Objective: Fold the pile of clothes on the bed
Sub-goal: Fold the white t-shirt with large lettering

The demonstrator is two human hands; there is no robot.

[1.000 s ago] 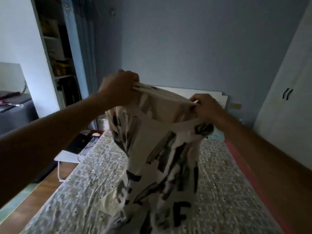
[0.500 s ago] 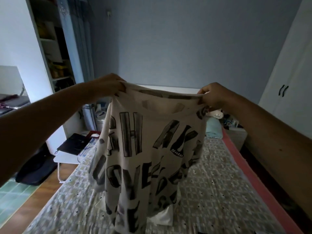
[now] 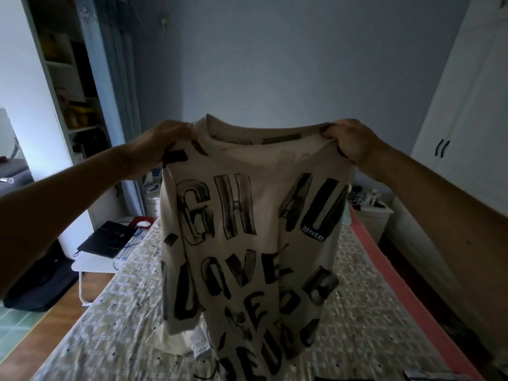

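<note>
- Left hand (image 3: 162,138) and right hand (image 3: 349,141) each grip a shoulder of the cream lettered T-shirt (image 3: 247,243), fingers curled into the cloth.
- It hangs below the fingers over the bed (image 3: 371,312); its hem is cut off.
- A pale garment (image 3: 178,339) shows partly behind it.

Cream shirt (image 3: 247,243), held up between left hand (image 3: 162,141) and right hand (image 3: 349,141), printed all over with big black and grey brushed letters. Small blue label (image 3: 313,237) with white letters, lower than the right grip. Below both grips, bed cover (image 3: 110,325) in pale green and cream checks with small dark dots; salmon-pink border (image 3: 390,273) on the right grip's side. Behind the grips, grey-blue wall (image 3: 275,64). Beyond the right grip, white wardrobe (image 3: 472,119) with black handles (image 3: 442,147). Below the left grip, black laptop (image 3: 107,237), red mouse pad (image 3: 150,220), brown wooden floor (image 3: 63,323), green tiles (image 3: 11,323).
</note>
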